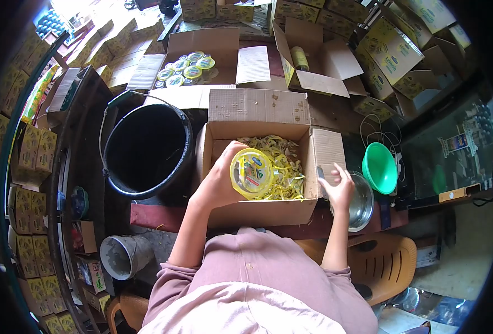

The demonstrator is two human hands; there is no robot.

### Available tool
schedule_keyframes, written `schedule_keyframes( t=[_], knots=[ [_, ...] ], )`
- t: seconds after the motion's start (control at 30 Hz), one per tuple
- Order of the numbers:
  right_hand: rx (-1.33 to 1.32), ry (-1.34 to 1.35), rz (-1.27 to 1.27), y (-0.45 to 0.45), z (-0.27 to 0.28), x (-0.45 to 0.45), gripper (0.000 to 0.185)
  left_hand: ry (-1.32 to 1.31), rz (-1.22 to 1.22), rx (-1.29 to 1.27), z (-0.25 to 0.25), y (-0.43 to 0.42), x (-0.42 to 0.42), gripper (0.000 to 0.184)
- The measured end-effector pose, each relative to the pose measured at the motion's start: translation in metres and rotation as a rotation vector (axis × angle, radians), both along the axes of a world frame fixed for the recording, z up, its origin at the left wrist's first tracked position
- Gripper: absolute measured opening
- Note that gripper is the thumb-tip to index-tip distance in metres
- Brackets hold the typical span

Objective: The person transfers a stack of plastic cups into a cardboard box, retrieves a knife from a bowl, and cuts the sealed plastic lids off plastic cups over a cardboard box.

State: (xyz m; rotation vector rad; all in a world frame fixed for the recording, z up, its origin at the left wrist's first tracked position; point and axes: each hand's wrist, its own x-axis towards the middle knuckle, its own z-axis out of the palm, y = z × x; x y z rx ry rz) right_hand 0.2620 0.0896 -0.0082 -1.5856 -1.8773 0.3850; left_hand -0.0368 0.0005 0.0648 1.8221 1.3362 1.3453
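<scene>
My left hand (pixel 222 177) is wrapped round a clear cup with a yellow printed lid (pixel 251 173), lid facing up. The cup is above an open cardboard box (pixel 257 214) that holds a heap of yellow and pale strips (pixel 285 167). To the right, my right hand (pixel 339 186) is raised over the box's right flap and beside a round metal bowl (pixel 362 203). Its fingers are bent, and a small dark, flat thing (pixel 320 172) shows at the thumb. Whether the fingers grip it is hard to make out.
A black bucket (pixel 146 150) stands left of the box. Behind it, another carton (pixel 202 42) holds lidded cups (pixel 192 72). A green bowl (pixel 380 168) sits at the right, near a glass case (pixel 452 145). A grey bucket (pixel 125 257) is low at the left.
</scene>
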Motion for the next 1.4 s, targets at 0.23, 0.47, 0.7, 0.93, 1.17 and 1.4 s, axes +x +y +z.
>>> schedule_keyframes(
  t=[0.23,0.47,0.7,0.93,1.17,1.4],
  knots=[
    [0.155,0.313,0.558,-0.034,0.092,-0.124,0.036,0.292,0.166,0.051,0.004,-0.004,0.008,0.059],
    [0.195,0.07,0.754,-0.022,0.078,-0.14,0.013,0.288,0.162,-0.072,0.004,-0.013,-0.005,0.062],
    [0.043,0.104,0.733,-0.015,0.085,-0.139,0.013,0.452,0.239,0.208,0.011,-0.005,-0.012,0.064],
    [-0.027,0.017,0.936,-0.016,0.081,-0.135,0.014,0.415,0.249,0.068,-0.004,0.0,-0.012,0.052],
    [-0.043,0.209,1.123,-0.003,0.083,-0.128,0.004,0.229,0.009,-0.057,0.013,-0.003,-0.028,0.046],
    [-0.003,0.133,0.808,0.029,0.079,-0.114,0.007,-0.014,-0.167,-0.067,0.019,-0.013,-0.037,0.045]
  ],
)
